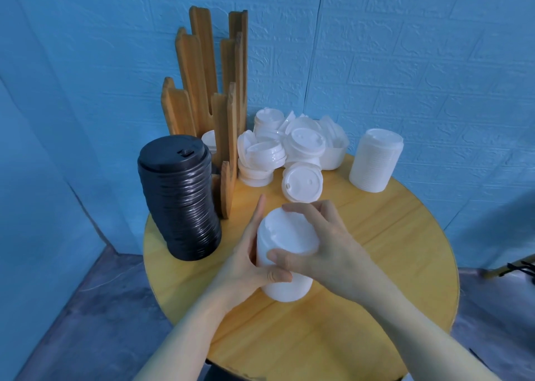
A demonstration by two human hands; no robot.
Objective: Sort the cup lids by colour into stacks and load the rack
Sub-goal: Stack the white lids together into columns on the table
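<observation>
Both hands' fingers clamp white stack point(285, 253): left hand point(252, 253) steadies side, right hand point(321, 244) caps top, squaring lids.

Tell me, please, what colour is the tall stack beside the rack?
Black, seen in the head view, the only one.

a single head-worn wide-angle camera looks forward and steeply down onto a round yellow wooden table point(376, 236) from close above its near edge, facing a blue textured wall point(405, 47); straight edges bow toward the frame's borders, and both forearms enter from the bottom.
</observation>
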